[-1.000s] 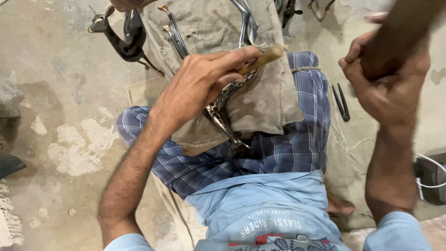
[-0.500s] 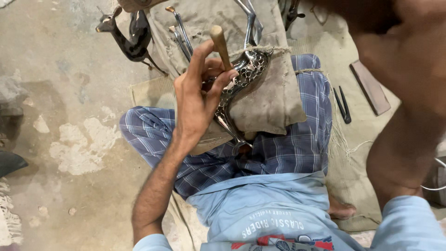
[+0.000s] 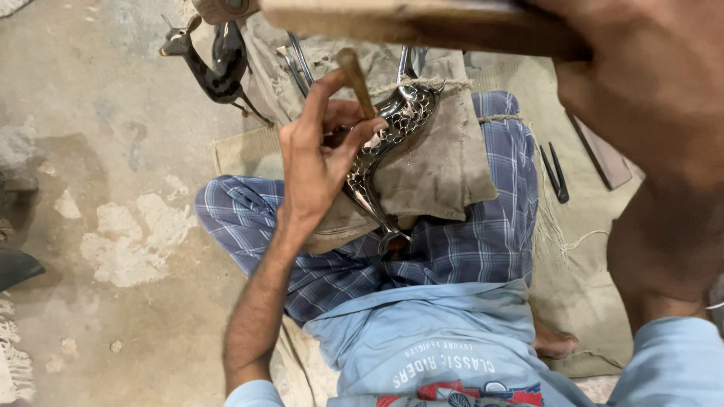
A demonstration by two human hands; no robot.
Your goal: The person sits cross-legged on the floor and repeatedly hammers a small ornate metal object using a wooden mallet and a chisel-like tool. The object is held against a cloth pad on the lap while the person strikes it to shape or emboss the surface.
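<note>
Left hand [image 3: 320, 162] grips a chisel [image 3: 354, 75] on the metal figure [image 3: 385, 147]; right hand [image 3: 641, 83] apparently grasps a mallet [image 3: 407, 19].

Metal figure [image 3: 388, 143] lies on cloth pad [image 3: 445, 166] across lap.

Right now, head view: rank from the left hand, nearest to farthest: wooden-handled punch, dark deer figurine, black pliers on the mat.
1. Wooden-handled punch: gripped in the left hand, over the patterned metal piece on the lap.
2. Dark deer figurine: on the floor, up and to the left.
3. Black pliers: on the mat, far to the right.
</note>
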